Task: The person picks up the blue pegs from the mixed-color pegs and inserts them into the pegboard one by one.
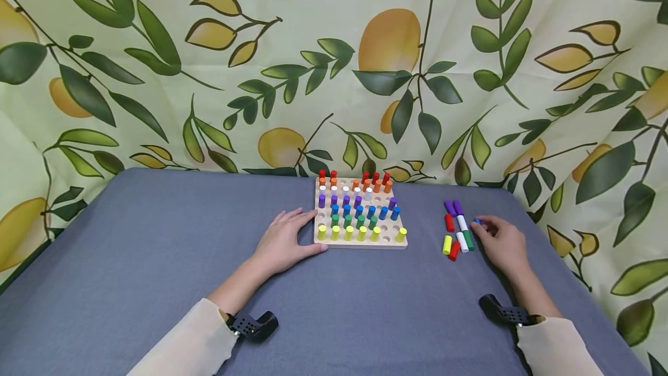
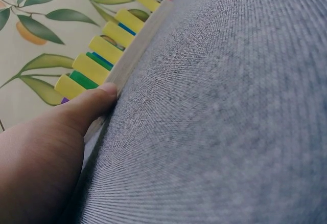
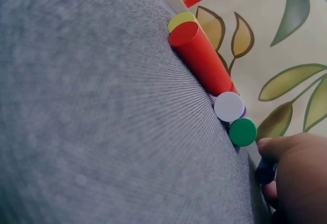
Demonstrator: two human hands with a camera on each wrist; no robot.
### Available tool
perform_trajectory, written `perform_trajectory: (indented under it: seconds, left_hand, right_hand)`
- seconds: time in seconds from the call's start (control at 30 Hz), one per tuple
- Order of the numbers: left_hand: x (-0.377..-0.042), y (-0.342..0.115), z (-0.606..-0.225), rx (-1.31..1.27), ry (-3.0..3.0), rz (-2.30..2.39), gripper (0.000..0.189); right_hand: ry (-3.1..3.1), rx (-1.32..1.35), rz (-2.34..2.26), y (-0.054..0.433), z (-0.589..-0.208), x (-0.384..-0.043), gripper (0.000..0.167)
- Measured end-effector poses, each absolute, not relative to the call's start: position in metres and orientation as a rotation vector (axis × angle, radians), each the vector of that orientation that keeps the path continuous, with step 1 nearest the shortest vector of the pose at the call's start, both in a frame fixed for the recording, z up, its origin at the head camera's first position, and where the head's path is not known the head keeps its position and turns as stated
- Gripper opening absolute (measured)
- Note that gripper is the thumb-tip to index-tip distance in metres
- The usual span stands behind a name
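A wooden pegboard (image 1: 360, 244) stands near the table's far side, with rows of coloured pegs upright in its holes. My left hand (image 1: 282, 242) rests at its front left corner, fingers extended, index fingertip at the left side. In the left wrist view the thumb (image 2: 97, 101) lies against the board's front edge. To the right, my right hand (image 1: 502, 242) pinches a blue peg (image 3: 265, 171) between thumb and finger, low over the cloth. Beside it lie loose pegs, among them a green peg (image 3: 242, 132), a white peg (image 3: 228, 106) and a red peg (image 3: 202, 58).
A grey-blue cloth (image 1: 365, 306) covers the table. Two purple pegs (image 1: 454, 208) lie at the far end of the loose group and a yellow peg (image 1: 447, 245) at its left. Behind the table hangs a curtain (image 1: 323, 16) printed with leaves and fruit.
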State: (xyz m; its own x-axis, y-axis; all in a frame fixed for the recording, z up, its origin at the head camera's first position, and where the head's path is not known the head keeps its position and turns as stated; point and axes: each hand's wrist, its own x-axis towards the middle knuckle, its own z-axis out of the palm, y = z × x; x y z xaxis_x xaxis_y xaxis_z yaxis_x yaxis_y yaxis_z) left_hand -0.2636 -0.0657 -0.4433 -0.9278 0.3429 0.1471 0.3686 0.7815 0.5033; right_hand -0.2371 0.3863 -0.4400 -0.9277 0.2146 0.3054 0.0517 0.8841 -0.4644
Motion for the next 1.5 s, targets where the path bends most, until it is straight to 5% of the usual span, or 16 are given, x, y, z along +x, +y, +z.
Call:
perform_trajectory:
  seconds: [0.73, 1.5]
  left_hand:
    - [-0.264, -0.063, -0.443, -0.598, -2.923, -0.831, 0.082]
    - [-0.263, -0.065, -0.441, -0.567, -2.941, -0.833, 0.082]
  right_hand:
    - [-2.606, -0.230, 0.848, 0.371, -0.404, -0.230, 0.039]
    - [-2.643, 0.272, 1.110, 0.244, -0.343, -0.255, 0.032]
